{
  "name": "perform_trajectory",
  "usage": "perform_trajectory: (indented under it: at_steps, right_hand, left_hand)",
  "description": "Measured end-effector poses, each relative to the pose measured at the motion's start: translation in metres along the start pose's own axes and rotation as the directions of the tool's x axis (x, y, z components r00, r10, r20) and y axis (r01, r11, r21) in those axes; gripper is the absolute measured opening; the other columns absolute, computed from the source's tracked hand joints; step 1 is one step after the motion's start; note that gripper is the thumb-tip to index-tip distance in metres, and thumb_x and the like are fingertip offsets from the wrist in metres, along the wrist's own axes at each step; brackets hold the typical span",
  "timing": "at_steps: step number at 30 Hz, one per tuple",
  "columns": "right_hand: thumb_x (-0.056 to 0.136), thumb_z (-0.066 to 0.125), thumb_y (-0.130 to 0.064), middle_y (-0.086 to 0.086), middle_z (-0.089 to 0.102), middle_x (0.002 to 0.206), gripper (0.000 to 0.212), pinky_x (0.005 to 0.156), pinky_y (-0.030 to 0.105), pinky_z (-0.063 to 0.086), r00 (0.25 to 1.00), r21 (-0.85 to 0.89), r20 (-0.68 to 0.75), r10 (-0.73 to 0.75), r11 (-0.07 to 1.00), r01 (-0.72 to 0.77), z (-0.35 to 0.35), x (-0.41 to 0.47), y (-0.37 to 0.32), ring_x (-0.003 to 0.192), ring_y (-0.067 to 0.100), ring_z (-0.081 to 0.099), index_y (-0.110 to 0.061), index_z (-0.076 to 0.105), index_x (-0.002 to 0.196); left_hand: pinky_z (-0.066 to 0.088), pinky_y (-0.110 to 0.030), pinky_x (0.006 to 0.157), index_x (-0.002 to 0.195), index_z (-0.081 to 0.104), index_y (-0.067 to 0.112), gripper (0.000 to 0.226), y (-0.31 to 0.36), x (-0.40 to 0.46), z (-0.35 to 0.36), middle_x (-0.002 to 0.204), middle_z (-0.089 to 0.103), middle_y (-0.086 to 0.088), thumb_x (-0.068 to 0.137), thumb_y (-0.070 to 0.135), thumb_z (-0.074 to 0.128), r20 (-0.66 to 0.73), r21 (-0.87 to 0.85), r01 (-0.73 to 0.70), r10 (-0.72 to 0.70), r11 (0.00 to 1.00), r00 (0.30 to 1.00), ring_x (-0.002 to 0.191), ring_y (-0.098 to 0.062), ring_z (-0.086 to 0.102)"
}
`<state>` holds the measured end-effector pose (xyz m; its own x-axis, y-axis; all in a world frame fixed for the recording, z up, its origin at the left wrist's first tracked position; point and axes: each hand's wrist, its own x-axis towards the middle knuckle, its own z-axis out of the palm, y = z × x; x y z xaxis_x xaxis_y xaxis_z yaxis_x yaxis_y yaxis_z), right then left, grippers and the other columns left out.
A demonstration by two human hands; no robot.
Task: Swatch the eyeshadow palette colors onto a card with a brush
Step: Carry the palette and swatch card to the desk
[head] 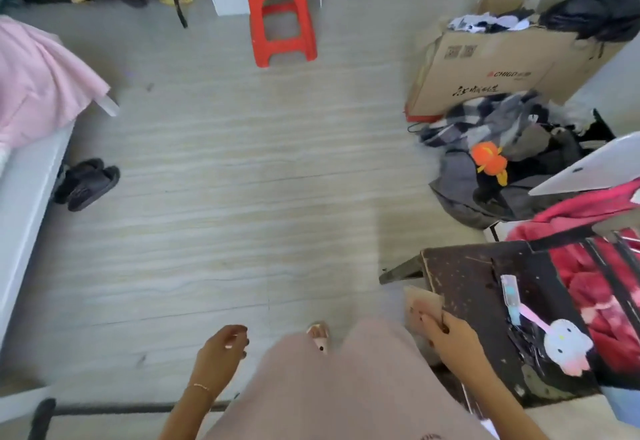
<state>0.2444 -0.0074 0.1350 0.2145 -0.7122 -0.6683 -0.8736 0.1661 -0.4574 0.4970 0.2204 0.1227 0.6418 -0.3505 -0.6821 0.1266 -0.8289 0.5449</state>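
A person stands on a pale wood-grain floor (221,176), seen from above, beside a dark, scuffed wooden desk (464,283) at the right.

The swatching looks barely begun. No eyeshadow palette or brush can be made out, and no colour marks are visible on the card. Judging from this, the materials are only now being gathered; picking up the brush, loading colour and stroking it onto the card all remain.

The right hand (450,335) pinches a small tan rectangular cardboard card (422,304) at its lower edge, fingers curled round it. The card sits just off the desk's near left corner, tilted upright; whether it touches the desk edge is unclear.

The left hand (221,353) hangs free over the floor, well apart from the desk, fingers loosely curled and holding nothing.

A white cat-shaped hand fan with a pink handle (561,342) lies further along the desk's near edge.
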Motion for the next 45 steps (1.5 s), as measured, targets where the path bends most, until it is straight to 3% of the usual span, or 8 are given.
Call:
perform_trajectory:
  at_steps: [5, 8, 11, 17, 25, 30, 36, 45]
  right_hand:
    - [0.092, 0.048, -0.029, -0.003, 0.061, 0.066, 0.017, 0.05, 0.023, 0.033, 1.0, 0.041, -0.024, -0.015, 0.999, 0.016, -0.01, 0.041, -0.06, 0.057, 0.008, 0.056, -0.021, 0.056, 0.08]
    - [0.091, 0.052, -0.024, 0.01, 0.066, 0.069, 0.025, 0.06, 0.031, 0.041, 0.996, 0.061, -0.037, 0.08, 0.995, -0.077, -0.021, 0.075, -0.081, 0.065, 0.023, 0.062, -0.002, 0.062, 0.085]
    - [0.089, 0.054, -0.017, 0.013, 0.065, 0.072, 0.018, 0.069, 0.039, 0.048, 0.996, 0.085, -0.034, 0.085, 0.993, -0.082, -0.033, 0.118, -0.113, 0.065, 0.028, 0.065, -0.002, 0.062, 0.085]
    - [0.092, 0.049, -0.017, 0.008, 0.063, 0.067, 0.018, 0.056, 0.032, 0.043, 0.998, 0.022, 0.056, -0.039, 0.999, 0.038, -0.063, 0.212, -0.204, 0.06, 0.025, 0.064, -0.005, 0.059, 0.083]
    - [0.092, 0.048, -0.024, 0.0, 0.062, 0.077, 0.016, 0.064, 0.032, 0.05, 0.971, -0.051, 0.162, -0.178, 0.981, 0.188, -0.06, 0.313, -0.355, 0.06, 0.012, 0.063, -0.019, 0.055, 0.079]
    - [0.091, 0.049, -0.027, -0.001, 0.063, 0.079, 0.014, 0.06, 0.028, 0.049, 0.965, -0.003, 0.172, -0.197, 0.98, 0.2, -0.03, 0.35, -0.444, 0.06, 0.013, 0.065, -0.025, 0.056, 0.079]
    - [0.091, 0.049, -0.021, 0.002, 0.063, 0.078, 0.012, 0.069, 0.037, 0.051, 0.987, 0.052, 0.118, -0.112, 0.993, 0.106, 0.017, 0.379, -0.538, 0.064, 0.022, 0.065, -0.012, 0.056, 0.094]
    - [0.092, 0.048, -0.018, -0.004, 0.061, 0.081, 0.01, 0.072, 0.037, 0.052, 0.969, 0.044, 0.164, -0.183, 0.983, 0.179, 0.059, 0.428, -0.705, 0.064, 0.024, 0.066, -0.023, 0.057, 0.093]
  left_hand:
    - [0.045, -0.031, 0.071, 0.097, 0.059, 0.018, 0.014, 0.049, 0.054, -0.025, 0.088, 0.067, -0.003, 0.092, 0.016, 0.046, 0.01, -0.049, 0.023, -0.023, 0.999, 1.0, 0.075, -0.013, 0.064]
    - [0.045, -0.031, 0.071, 0.098, 0.06, 0.016, 0.014, 0.074, 0.088, -0.028, 0.086, 0.067, -0.003, 0.092, 0.015, 0.047, 0.005, -0.088, 0.055, -0.055, 0.995, 0.998, 0.073, -0.015, 0.064]
    - [0.046, -0.034, 0.075, 0.098, 0.061, 0.015, 0.014, 0.103, 0.122, -0.029, 0.086, 0.068, -0.003, 0.091, 0.016, 0.048, -0.015, -0.146, 0.092, -0.095, 0.985, 0.995, 0.073, -0.016, 0.064]
    - [0.044, -0.03, 0.066, 0.099, 0.061, 0.011, 0.016, 0.184, 0.185, -0.04, 0.087, 0.067, -0.006, 0.091, 0.016, 0.048, -0.062, -0.289, 0.138, -0.163, 0.947, 0.985, 0.075, -0.021, 0.063]
    - [0.048, -0.029, 0.069, 0.094, 0.061, 0.017, 0.013, 0.282, 0.272, -0.088, 0.088, 0.067, -0.003, 0.091, 0.016, 0.048, -0.13, -0.386, 0.066, -0.124, 0.92, 0.984, 0.077, -0.017, 0.064]
    - [0.048, -0.029, 0.069, 0.095, 0.061, 0.015, 0.013, 0.294, 0.328, -0.135, 0.087, 0.067, -0.003, 0.091, 0.015, 0.049, -0.14, -0.431, 0.096, -0.172, 0.897, 0.975, 0.075, -0.018, 0.064]
    - [0.046, -0.032, 0.073, 0.098, 0.06, 0.013, 0.014, 0.294, 0.406, -0.231, 0.088, 0.067, -0.005, 0.092, 0.017, 0.048, -0.161, -0.452, 0.126, -0.22, 0.883, 0.962, 0.075, -0.018, 0.063]
    - [0.046, -0.033, 0.077, 0.1, 0.06, 0.012, 0.017, 0.341, 0.522, -0.341, 0.089, 0.067, -0.006, 0.092, 0.015, 0.046, -0.168, -0.484, 0.144, -0.254, 0.863, 0.953, 0.076, -0.018, 0.063]
